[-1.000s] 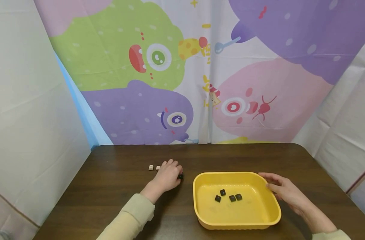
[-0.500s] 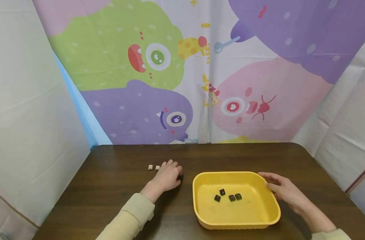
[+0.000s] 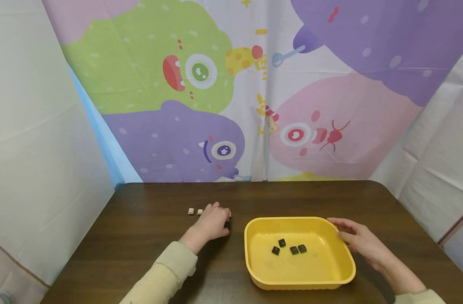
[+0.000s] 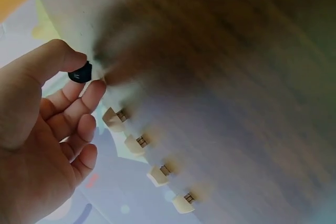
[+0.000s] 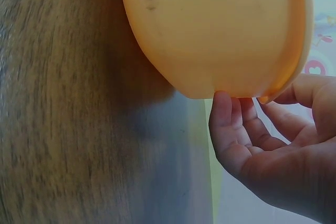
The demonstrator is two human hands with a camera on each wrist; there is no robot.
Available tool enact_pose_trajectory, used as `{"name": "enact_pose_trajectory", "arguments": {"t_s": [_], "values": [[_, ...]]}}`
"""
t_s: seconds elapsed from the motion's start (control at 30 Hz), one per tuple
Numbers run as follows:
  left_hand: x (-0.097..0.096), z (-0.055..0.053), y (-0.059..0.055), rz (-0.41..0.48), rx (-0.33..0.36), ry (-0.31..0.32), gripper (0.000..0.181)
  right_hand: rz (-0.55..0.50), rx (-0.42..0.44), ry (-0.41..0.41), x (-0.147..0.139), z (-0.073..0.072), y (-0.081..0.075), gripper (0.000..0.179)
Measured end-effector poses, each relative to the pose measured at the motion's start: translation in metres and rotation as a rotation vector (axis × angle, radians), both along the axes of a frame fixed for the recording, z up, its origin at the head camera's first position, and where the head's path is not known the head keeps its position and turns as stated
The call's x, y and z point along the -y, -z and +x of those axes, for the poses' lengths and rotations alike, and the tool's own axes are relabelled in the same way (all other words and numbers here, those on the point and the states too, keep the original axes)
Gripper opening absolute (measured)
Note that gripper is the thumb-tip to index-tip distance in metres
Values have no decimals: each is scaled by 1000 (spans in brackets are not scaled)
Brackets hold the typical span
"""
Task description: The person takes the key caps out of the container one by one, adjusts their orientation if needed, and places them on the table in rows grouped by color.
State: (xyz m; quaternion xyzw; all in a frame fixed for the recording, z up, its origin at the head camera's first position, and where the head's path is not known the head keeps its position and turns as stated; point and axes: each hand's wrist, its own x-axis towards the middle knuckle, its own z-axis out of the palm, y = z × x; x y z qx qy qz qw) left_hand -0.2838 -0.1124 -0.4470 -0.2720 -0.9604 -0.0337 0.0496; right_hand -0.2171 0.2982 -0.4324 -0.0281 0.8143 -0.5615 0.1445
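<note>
My left hand (image 3: 212, 223) pinches a black keycap (image 4: 80, 73) between thumb and forefinger, just above the dark table. Its other fingers are loosely bent. Beside those fingers stands a row of several cream keycaps (image 4: 158, 176); in the head view the hand hides part of this row, and one cream keycap (image 3: 191, 211) shows at the left end. My right hand (image 3: 368, 245) holds the far right corner of a yellow tub (image 3: 300, 285), its fingertips against the outer wall and the thumb at the rim. Several black keycaps (image 3: 294, 250) lie on the tub's floor.
The dark wooden table (image 3: 140, 253) ends at a back edge against a cartoon-printed curtain (image 3: 254, 164). White cloth (image 3: 49, 147) hangs on the left side and more white cloth (image 3: 444, 160) on the right.
My left hand has shifted very slightly, with the thumb a little lower, and a cream keycap now peeks out past its fingertips. The right hand and the tub stay in place.
</note>
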Motion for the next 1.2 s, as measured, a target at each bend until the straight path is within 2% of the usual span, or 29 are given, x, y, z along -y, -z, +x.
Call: {"name": "enact_pose_trajectory", "arguments": {"t_s": [0.27, 0.47, 0.67, 1.0, 1.2], "values": [[-3, -2, -1, -46, -12, -16, 22, 4, -2, 3, 0, 0, 0, 53], [-3, -3, 0, -14, -16, -1, 26, 6, -7, 0, 0, 0, 1, 53], [-4, -3, 1, 21, -16, 25, 22, 1, -5, -4, 0, 0, 1, 53], [-8, -3, 1, -12, -8, 42, 19, 2, -2, 0, 1, 0, 1, 53], [-6, -2, -2, 2, -12, 44, 21, 10, 7, 9, 0, 0, 1, 52]]}}
